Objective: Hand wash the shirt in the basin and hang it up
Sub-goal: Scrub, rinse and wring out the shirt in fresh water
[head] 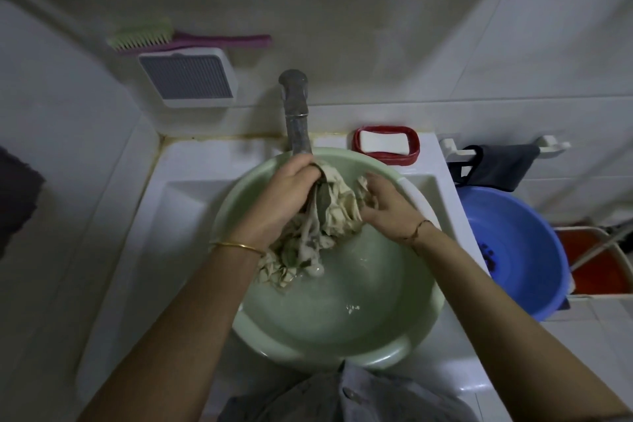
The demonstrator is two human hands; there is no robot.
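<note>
- Holding the wet shirt (330, 216) up over the green basin (376, 356), both hands have it bunched between them.
- The left hand (281, 195) has its fingers (303, 166) curled tight round the top of the shirt, just under the tap (296, 113).
- The right hand (387, 205) is grasping the other side of the bunch, with its fingers dug into the folds.
- The shirt is cream with dark marks. Its bottom end hangs down and touches the water (342, 305) in the basin.
- The basin sits in a white sink (178, 216), and the water in it looks cloudy.
- A thin gold bangle (236, 246) is on the left wrist, and a thin string band (416, 231) is on the right wrist.
- Behind the basin, on the sink's back edge, a red soap dish (412, 151) holds a white soap bar (382, 142).
- A green and pink brush (178, 39) rests on top of a grey and white box (188, 79) on the wall, to the left of the tap.
- A blue tub (534, 250) stands to the right of the sink, lower down.
- A dark cloth (496, 166) hangs on a white rail above the blue tub.
</note>
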